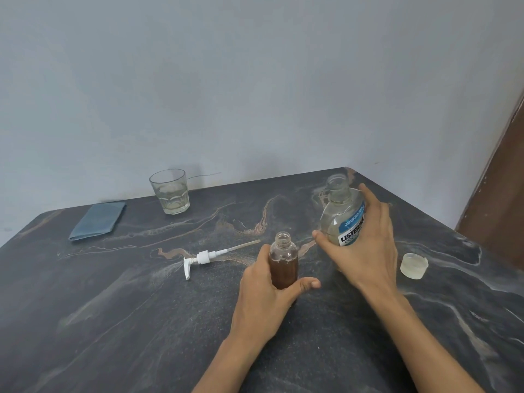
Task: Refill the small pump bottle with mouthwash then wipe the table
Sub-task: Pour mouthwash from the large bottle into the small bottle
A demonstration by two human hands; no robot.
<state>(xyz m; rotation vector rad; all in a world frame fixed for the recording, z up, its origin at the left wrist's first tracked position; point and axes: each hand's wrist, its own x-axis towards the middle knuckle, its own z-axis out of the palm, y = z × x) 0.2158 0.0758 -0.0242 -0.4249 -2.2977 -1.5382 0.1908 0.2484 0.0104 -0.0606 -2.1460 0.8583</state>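
Now we look down on a dark marble-patterned tabletop [113,321] set against a pale grey wall [226,80]. Our right hand [365,245] wraps around a clear plastic mouthwash bottle with a blue-and-white label [341,214]; its cap is off, its neck is open, and it stands near the far right corner of the tabletop. Our left hand [263,299] grips a small clear pump bottle [283,263], thumb curled across its front; the bottle stands upright, just left of the mouthwash bottle, open at the neck, and its lower part looks brown. A folded blue-grey cloth [97,221] lies flat at the far left, well apart from both hands. Beside it to the right stands a clear faceted drinking glass [170,195] holding a little pale liquid. A white pump head with a long dip tube [209,256] lies on its side to the left of the small bottle. A translucent round cap [414,265] rests on the tabletop just right of our right hand.
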